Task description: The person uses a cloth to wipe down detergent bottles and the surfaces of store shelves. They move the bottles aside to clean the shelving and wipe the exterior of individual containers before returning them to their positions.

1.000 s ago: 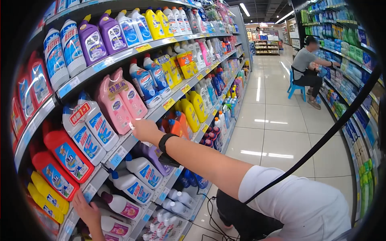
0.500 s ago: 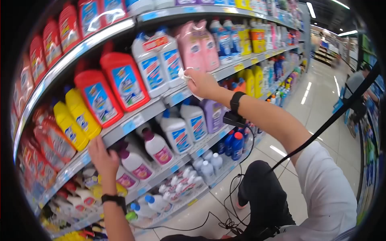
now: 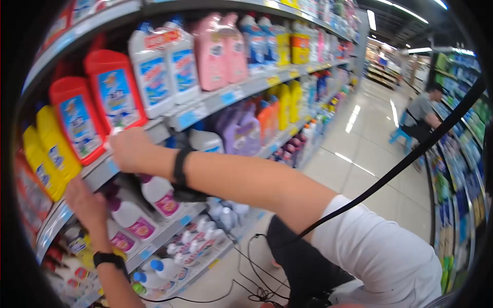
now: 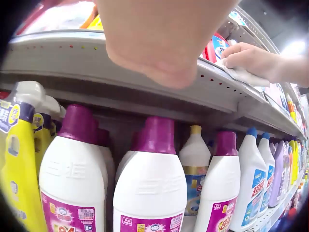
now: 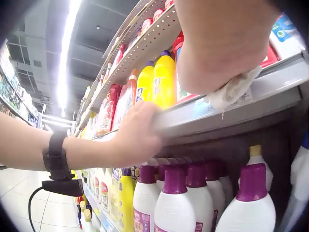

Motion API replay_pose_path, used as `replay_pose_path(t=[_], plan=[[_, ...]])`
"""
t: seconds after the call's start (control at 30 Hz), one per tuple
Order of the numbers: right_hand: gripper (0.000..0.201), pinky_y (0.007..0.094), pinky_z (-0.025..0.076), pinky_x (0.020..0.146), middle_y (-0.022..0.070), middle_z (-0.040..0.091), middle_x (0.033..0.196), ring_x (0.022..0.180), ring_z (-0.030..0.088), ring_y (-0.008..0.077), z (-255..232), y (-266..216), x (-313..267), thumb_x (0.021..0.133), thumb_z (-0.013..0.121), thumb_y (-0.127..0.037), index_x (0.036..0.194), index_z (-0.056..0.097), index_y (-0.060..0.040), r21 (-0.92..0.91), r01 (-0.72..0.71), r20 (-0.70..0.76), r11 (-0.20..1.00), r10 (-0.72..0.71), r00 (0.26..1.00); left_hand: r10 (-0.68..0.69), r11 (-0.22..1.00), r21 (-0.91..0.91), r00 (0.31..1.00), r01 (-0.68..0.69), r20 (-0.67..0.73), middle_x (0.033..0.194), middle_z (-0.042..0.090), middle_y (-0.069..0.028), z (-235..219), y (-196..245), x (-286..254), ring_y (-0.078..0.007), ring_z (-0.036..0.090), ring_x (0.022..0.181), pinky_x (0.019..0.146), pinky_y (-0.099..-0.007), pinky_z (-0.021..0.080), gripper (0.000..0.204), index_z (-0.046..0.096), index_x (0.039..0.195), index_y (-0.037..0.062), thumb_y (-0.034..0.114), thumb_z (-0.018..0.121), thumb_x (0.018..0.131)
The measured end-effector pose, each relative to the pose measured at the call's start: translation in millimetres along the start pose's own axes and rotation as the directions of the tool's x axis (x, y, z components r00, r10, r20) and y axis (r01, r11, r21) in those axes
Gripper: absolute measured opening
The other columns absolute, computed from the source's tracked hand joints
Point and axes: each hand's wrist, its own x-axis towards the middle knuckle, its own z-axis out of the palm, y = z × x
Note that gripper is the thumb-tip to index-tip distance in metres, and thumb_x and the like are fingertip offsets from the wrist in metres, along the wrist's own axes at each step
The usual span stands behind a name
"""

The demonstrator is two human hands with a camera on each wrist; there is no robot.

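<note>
My right hand (image 3: 131,149) grips a crumpled white cloth (image 5: 234,92) against the front edge of a shelf, just below two red bottles (image 3: 115,90). In the left wrist view, part of the cloth (image 4: 246,77) hangs out below the fingers along the price strip. To the left, my left hand (image 3: 86,205) rests at the same shelf edge (image 3: 100,177) with its fingers extended, beside two yellow bottles (image 3: 54,149). The right wrist view has this left hand (image 5: 137,133) blurred at the shelf lip.
White bottles with purple caps (image 3: 136,220) stand on the shelf below. White twin-pack bottles (image 3: 159,77) and pink bottles (image 3: 221,54) stand to the right. Black cables (image 3: 257,292) lie on the floor. A person (image 3: 423,113) sits on a blue stool across the aisle.
My right hand has moved left along the shelf edge with the cloth, from below the pink bottles to below the red ones. The left hand has shifted left to the yellow bottles.
</note>
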Motion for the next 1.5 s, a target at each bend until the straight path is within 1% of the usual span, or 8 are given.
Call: replay_pose_path(t=[0.07, 0.27, 0.5, 0.8, 0.97, 1.13, 1.33, 1.5], plan=[[0.017, 0.0398, 0.051, 0.064, 0.0124, 0.067, 0.081, 0.074, 0.066, 0.0286, -4.5, -9.2, 1.5, 0.076, 0.056, -0.019, 0.082, 0.067, -0.0075, 0.002, -0.031, 0.020, 1.000, 0.030, 0.999, -0.057, 0.998, 0.017, 0.998, 0.057, -0.017, 0.122, 0.049, -0.0168, -1.8, 5.2, -0.1, -0.0337, 0.044, 0.115, 0.101, -0.0431, 0.030, 0.059, 0.046, 0.121, 0.0027, 0.007, 0.061, 0.064], [0.020, 0.0374, 0.051, 0.065, 0.0107, 0.067, 0.081, 0.079, 0.066, 0.0269, -14.3, -8.7, 13.7, 0.076, 0.056, -0.020, 0.082, 0.070, -0.0074, -0.034, -0.042, 0.126, 0.999, 0.046, 0.991, -0.027, 1.000, -0.019, 0.992, 0.024, -0.121, 0.125, 0.049, -0.0160, 14.1, -5.3, -2.7, -0.0330, 0.042, 0.119, 0.104, -0.0426, 0.028, 0.058, 0.046, 0.123, 0.0046, 0.001, 0.057, 0.066], [0.020, 0.0389, 0.051, 0.069, 0.0117, 0.067, 0.082, 0.080, 0.066, 0.0283, -21.6, 19.2, 3.2, 0.075, 0.055, -0.021, 0.082, 0.069, -0.0087, -0.013, -0.046, 0.058, 0.999, 0.047, 0.997, -0.028, 0.991, -0.134, 0.970, -0.005, -0.240, 0.122, 0.051, -0.0184, 19.4, -7.1, -4.1, -0.0350, 0.045, 0.116, 0.102, -0.0436, 0.030, 0.057, 0.049, 0.122, 0.0039, -0.002, 0.052, 0.065], [0.021, 0.0421, 0.051, 0.068, 0.0141, 0.067, 0.080, 0.077, 0.065, 0.0313, -45.0, 73.7, -15.0, 0.074, 0.055, -0.022, 0.083, 0.067, -0.0074, -0.134, -0.098, 0.088, 0.986, 0.111, 0.990, -0.049, 0.992, -0.129, 0.962, 0.014, -0.269, 0.122, 0.052, -0.0181, 29.9, -13.3, -4.5, -0.0350, 0.045, 0.116, 0.101, -0.0428, 0.032, 0.056, 0.050, 0.121, 0.0033, -0.001, 0.049, 0.065], [0.018, 0.0388, 0.051, 0.065, 0.0133, 0.067, 0.080, 0.076, 0.066, 0.0286, -39.5, 62.0, -14.3, 0.071, 0.058, -0.020, 0.080, 0.069, -0.0078, -0.179, -0.096, 0.077, 0.979, 0.111, 0.991, -0.048, 0.988, -0.155, 0.963, 0.006, -0.266, 0.121, 0.052, -0.0188, 20.2, -7.1, -5.9, -0.0355, 0.046, 0.116, 0.102, -0.0430, 0.032, 0.056, 0.051, 0.120, 0.0027, -0.001, 0.049, 0.065], [0.019, 0.0360, 0.051, 0.067, 0.0121, 0.068, 0.084, 0.079, 0.067, 0.0264, -43.5, 48.5, -13.9, 0.072, 0.059, -0.019, 0.084, 0.068, -0.0077, -0.204, -0.191, 0.119, 0.960, 0.218, 0.969, -0.095, 0.979, -0.199, 0.967, 0.047, -0.237, 0.121, 0.052, -0.0194, 12.2, -0.7, -5.1, -0.0359, 0.044, 0.116, 0.102, -0.0428, 0.031, 0.055, 0.051, 0.120, 0.0019, -0.002, 0.051, 0.065], [0.022, 0.0394, 0.051, 0.069, 0.0148, 0.067, 0.087, 0.082, 0.066, 0.0291, -49.0, 48.4, -20.6, 0.074, 0.057, -0.014, 0.093, 0.062, -0.0040, -0.217, -0.117, 0.171, 0.969, 0.155, 0.973, -0.072, 0.984, -0.177, 0.974, 0.033, -0.217, 0.121, 0.051, -0.0185, 13.9, -2.6, -4.0, -0.0352, 0.044, 0.116, 0.103, -0.0426, 0.030, 0.055, 0.050, 0.121, 0.0022, -0.001, 0.052, 0.066], [0.024, 0.0404, 0.050, 0.070, 0.0155, 0.066, 0.087, 0.082, 0.065, 0.0310, -39.1, 48.2, -24.0, 0.072, 0.060, -0.014, 0.094, 0.059, -0.0031, -0.179, -0.181, 0.151, 0.967, 0.209, 0.966, -0.022, 0.996, -0.085, 0.981, 0.006, -0.194, 0.122, 0.050, -0.0173, 14.4, -6.3, -6.5, -0.0346, 0.043, 0.116, 0.102, -0.0419, 0.031, 0.057, 0.047, 0.124, 0.0030, 0.000, 0.054, 0.067]])
